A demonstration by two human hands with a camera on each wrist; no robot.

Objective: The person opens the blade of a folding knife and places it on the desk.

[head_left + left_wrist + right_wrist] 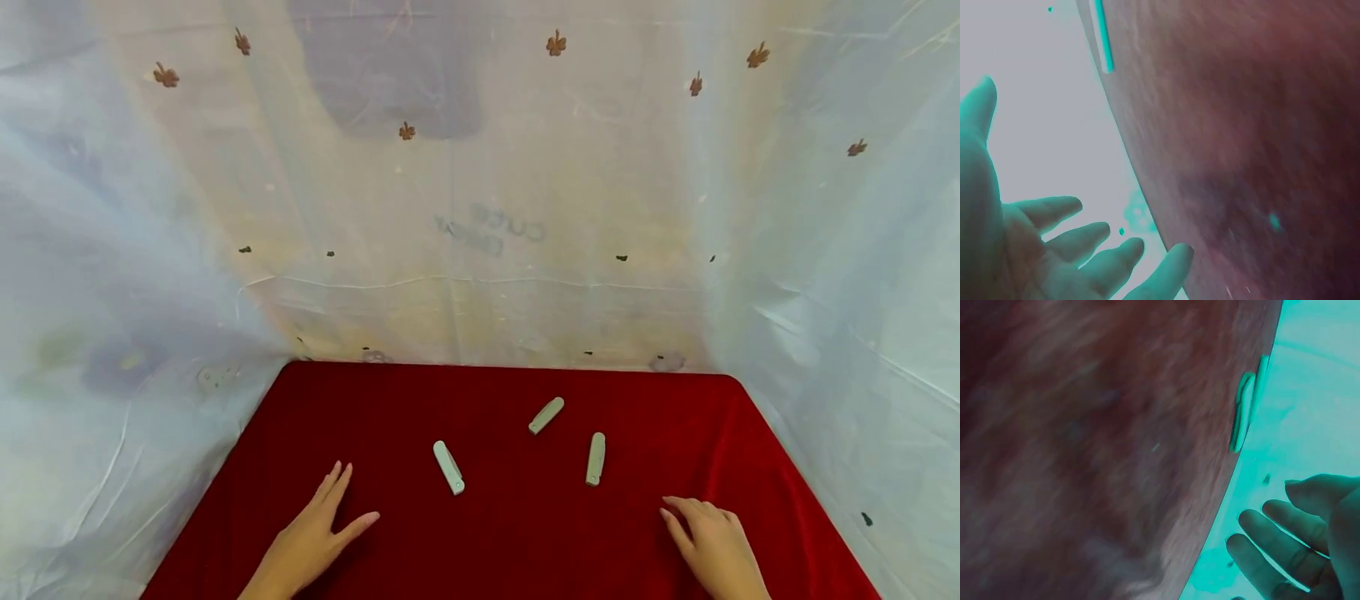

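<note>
Three pale folding knives, all folded, lie apart on a red cloth. The left knife [448,467] slants nearest my left hand [311,537], which is over the cloth with fingers spread and nothing in it. Farther back lies the middle knife [546,416], tilted the other way. The right knife [596,459] is nearly upright in the head view, nearest my right hand [712,546]. That hand has loosely bent fingers and holds nothing. One knife [1104,44] shows at the top of the left wrist view; two overlap in the right wrist view, the nearer knife [1244,412] in front.
The red velvet cloth [510,550] covers the table up to its back edge. Pale plastic sheeting [480,317] with leaf and flower marks hangs behind the table and along both sides.
</note>
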